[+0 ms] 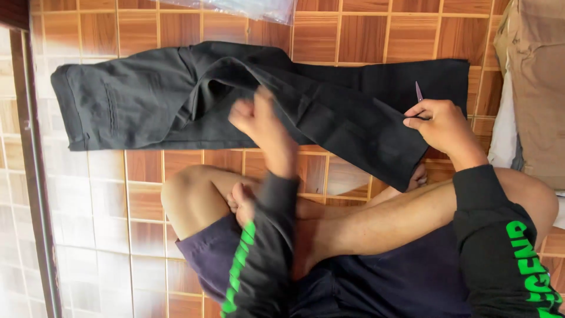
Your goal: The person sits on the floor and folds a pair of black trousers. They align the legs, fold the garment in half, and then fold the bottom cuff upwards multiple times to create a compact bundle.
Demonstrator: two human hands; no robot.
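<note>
There is one pair of black trousers (pixel 235 94) spread on the tiled floor (pixel 376 35). Two hands are on it: one left hand (pixel 259 118) and one right hand (pixel 441 121). One small purple tool (pixel 418 92) is visible, one clear plastic bag (pixel 253 9), and one beige cloth pile (pixel 532 76)

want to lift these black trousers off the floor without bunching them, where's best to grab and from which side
Probably the waistband end of the black trousers, on the left side. It lies flat, wide and uncovered on the tiled floor, while the left hand and right hand occupy the middle and hem.
</note>
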